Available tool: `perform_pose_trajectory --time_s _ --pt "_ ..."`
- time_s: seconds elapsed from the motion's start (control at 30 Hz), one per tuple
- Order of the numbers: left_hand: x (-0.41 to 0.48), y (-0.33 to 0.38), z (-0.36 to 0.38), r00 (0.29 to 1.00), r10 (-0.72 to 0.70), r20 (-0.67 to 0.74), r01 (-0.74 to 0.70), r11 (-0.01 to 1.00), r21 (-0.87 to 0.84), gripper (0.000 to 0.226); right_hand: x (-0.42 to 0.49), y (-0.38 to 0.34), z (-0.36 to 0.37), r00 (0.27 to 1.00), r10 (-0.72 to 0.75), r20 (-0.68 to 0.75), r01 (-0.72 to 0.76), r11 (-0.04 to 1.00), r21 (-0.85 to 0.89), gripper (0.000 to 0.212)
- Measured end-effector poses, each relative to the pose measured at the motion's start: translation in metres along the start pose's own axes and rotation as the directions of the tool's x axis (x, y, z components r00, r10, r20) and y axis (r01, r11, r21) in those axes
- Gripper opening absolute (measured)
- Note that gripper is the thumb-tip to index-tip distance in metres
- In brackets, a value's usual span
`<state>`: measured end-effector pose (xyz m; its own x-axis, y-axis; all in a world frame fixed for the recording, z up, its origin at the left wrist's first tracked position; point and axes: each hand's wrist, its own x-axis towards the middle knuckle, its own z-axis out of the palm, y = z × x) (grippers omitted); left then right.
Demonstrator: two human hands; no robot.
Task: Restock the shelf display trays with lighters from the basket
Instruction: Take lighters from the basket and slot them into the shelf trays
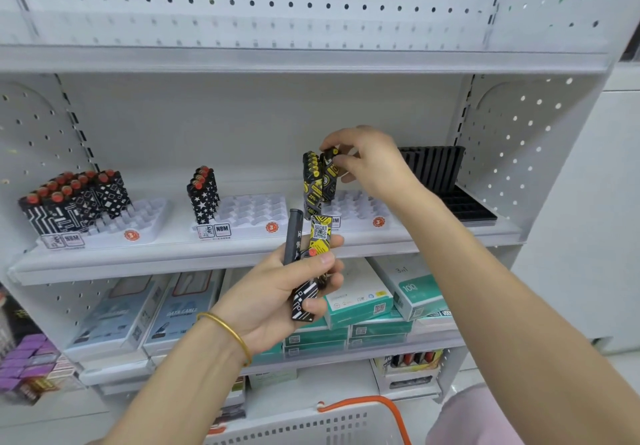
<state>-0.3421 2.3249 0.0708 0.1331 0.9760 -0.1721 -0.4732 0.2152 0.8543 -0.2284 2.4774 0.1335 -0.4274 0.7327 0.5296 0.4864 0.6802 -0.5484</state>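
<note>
A person restocks a white shelf point(207, 257). The right grip point(367, 160) pinches the top of a yellow-and-black lighter point(329, 171) between thumb and fingertips, holding it upright beside a row of matching lighters point(311, 181) standing at the left edge of the third display tray point(356, 209). The left grip point(287, 292), a gold bangle point(225, 330) on its wrist, is clenched around a bundle of spare lighters just in front of the shelf edge: a grey lighter point(294, 233), a yellow patterned lighter point(320, 233) and a black-and-white lighter point(306, 301). To the left, red-capped lighters point(72, 199) fill part of the first tray point(138, 219), and star-printed lighters point(204, 192) stand in the middle tray point(252, 209). A black tray point(450, 181) sits at the shelf's right end. The white basket point(311, 424) with its orange handle point(381, 406) is below.
</note>
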Motion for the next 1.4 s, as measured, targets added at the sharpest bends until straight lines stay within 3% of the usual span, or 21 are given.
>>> perform_pose_trajectory --time_s 0.23,0.3,0.37,0.4,0.47,0.53,0.57,0.77,0.97,1.07,1.13,1.23,1.4 --pt "0.001 0.001 -0.001 0.999 0.031 0.028 -0.031 0.999 0.010 0.044 -0.007 0.006 0.011 1.000 -0.015 0.018 0.019 0.979 -0.205 0.036" --pt "0.001 0.001 -0.001 0.998 0.051 0.022 -0.052 0.998 0.023 0.044 -0.016 0.004 0.010 0.999 -0.021 -0.047 0.009 0.969 -0.246 0.038" --pt "0.001 0.001 0.000 0.997 0.077 0.010 -0.077 0.996 0.049 0.044 -0.027 -0.003 0.003 0.984 -0.004 -0.180 -0.026 0.987 -0.162 0.030" --pt "0.001 0.001 0.001 0.996 0.090 0.002 -0.090 0.994 0.061 0.044 -0.035 -0.010 -0.003 0.981 0.055 -0.186 -0.061 0.998 -0.023 0.020" --pt "0.001 0.001 0.003 0.993 0.116 -0.018 -0.114 0.990 0.085 0.041 -0.053 -0.027 -0.014 0.980 0.196 0.045 -0.201 0.958 0.204 0.028" --pt "0.001 0.001 0.006 0.990 0.140 -0.031 -0.135 0.985 0.110 0.034 -0.070 -0.037 -0.019 0.923 0.230 0.310 -0.305 0.926 0.221 0.035" --pt "0.001 0.001 0.008 0.989 0.147 -0.032 -0.142 0.982 0.123 0.032 -0.075 -0.039 -0.020 0.901 0.229 0.369 -0.331 0.912 0.241 0.033" --pt "0.001 0.002 0.015 0.971 0.201 -0.129 -0.190 0.978 0.091 0.039 -0.087 -0.030 -0.037 0.841 0.306 0.447 -0.512 0.717 0.472 0.013" --pt "0.004 0.006 0.019 0.913 0.343 -0.219 -0.321 0.938 0.130 0.020 -0.096 -0.018 -0.039 0.863 0.215 0.457 -0.464 0.695 0.549 0.012" --pt "0.006 0.005 0.022 0.890 0.391 -0.234 -0.358 0.918 0.171 0.023 -0.095 -0.015 -0.038 0.868 0.194 0.457 -0.440 0.726 0.528 0.013" --pt "0.005 0.006 0.021 0.894 0.380 -0.236 -0.358 0.924 0.133 0.024 -0.091 -0.012 -0.040 0.872 0.188 0.452 -0.431 0.732 0.528 0.015" --pt "0.004 0.008 0.017 0.916 0.331 -0.227 -0.318 0.943 0.095 0.018 -0.084 -0.008 -0.042 0.900 0.167 0.402 -0.380 0.753 0.538 0.037" --pt "0.004 0.010 0.015 0.978 0.178 -0.112 -0.178 0.984 0.011 0.020 -0.064 -0.006 -0.035 0.966 0.108 0.233 -0.210 0.855 0.474 0.061"
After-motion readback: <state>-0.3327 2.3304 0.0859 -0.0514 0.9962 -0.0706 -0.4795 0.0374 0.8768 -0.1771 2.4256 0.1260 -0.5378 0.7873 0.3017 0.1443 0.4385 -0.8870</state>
